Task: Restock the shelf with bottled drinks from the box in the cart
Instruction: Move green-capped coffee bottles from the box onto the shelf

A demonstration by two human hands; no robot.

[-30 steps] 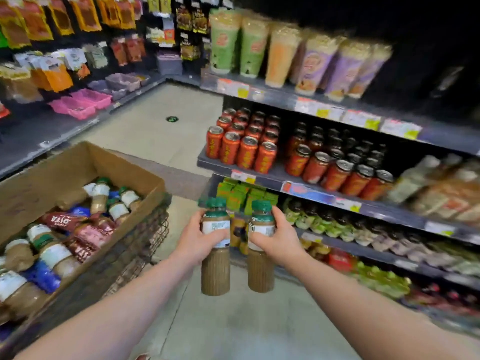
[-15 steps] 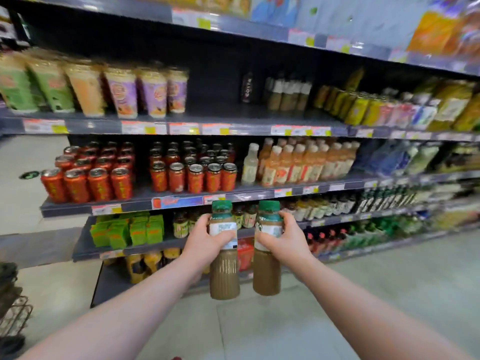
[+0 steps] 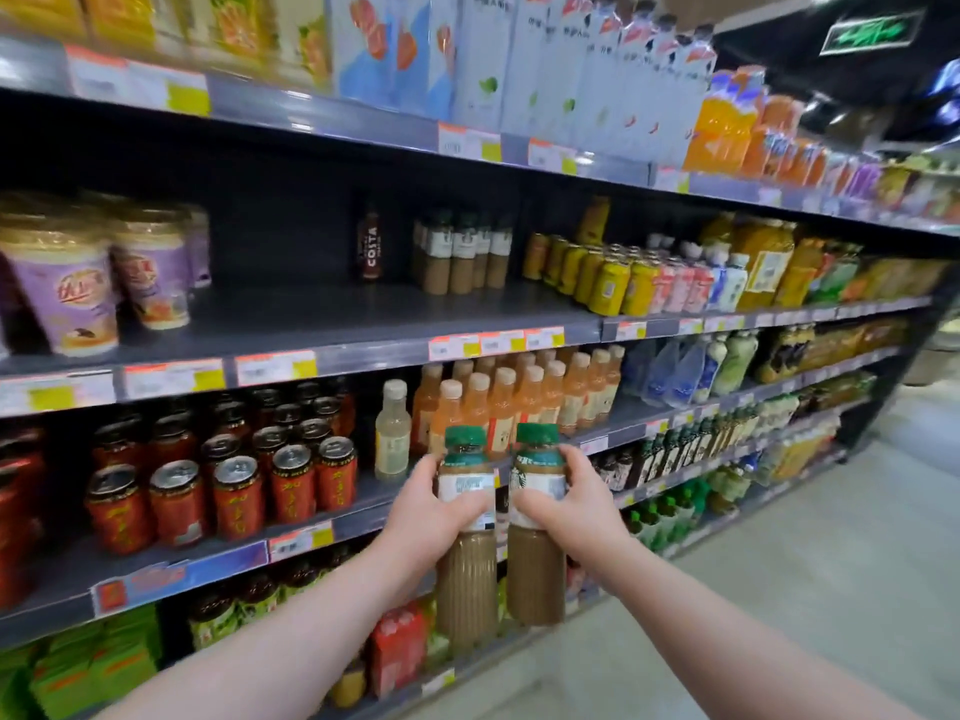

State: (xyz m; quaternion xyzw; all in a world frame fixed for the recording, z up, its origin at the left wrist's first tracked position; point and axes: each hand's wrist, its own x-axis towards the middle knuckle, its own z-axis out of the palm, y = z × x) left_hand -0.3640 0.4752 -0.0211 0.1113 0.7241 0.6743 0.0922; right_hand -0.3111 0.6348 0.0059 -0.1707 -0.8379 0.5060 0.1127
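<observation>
Arms [image 3: 291, 631] outstretched, left hand [image 3: 426, 517], right hand [image 3: 579, 506] gripping bottles [image 3: 467, 589].

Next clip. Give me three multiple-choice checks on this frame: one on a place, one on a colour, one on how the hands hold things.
1. Where do the shelved coffee bottles stand?
A. among the red cans
B. beside the Costa bottle
C. with the cartons on top

2. What colour are the caps of the left bottle and the right bottle?
A. white
B. red
C. green

3. How are these two bottles carried?
A. both in one hand
B. one upright in each hand
C. lying flat across both palms

Answers:
1 B: the row stands next to the dark Costa bottle.
2 C: both caps are green.
3 B: the left hand grips the left bottle and the right hand grips the right bottle, fingers curled round the labels, both bottles upright.
</observation>
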